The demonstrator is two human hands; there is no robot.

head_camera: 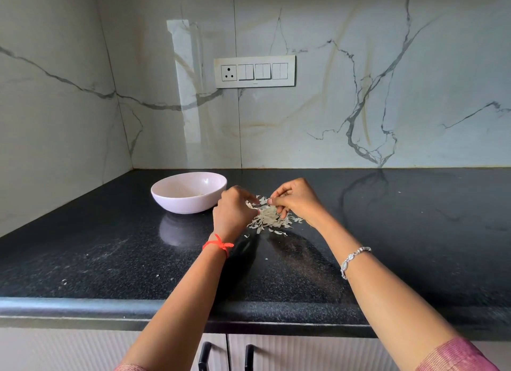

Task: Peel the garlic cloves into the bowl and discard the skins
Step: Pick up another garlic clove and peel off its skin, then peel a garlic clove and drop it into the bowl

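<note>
Garlic skins (267, 219), a papery white heap, are pinched in the curled fingers of my left hand (234, 208) and right hand (296, 198); loose flakes could flutter into the round pale-pink bowl (188, 203) just left.

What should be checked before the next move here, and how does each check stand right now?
1. Bowl upright, close beside the left hand: ok.
2. Left hand and right hand both pinching at the skins: ok.
3. Clove between the fingers: cannot tell, the fingers hide it.
4. Skins kept in one pile on the counter: ok, apart from a few stray flakes.
5. Bin for the skins: not ok, none in view.
</note>
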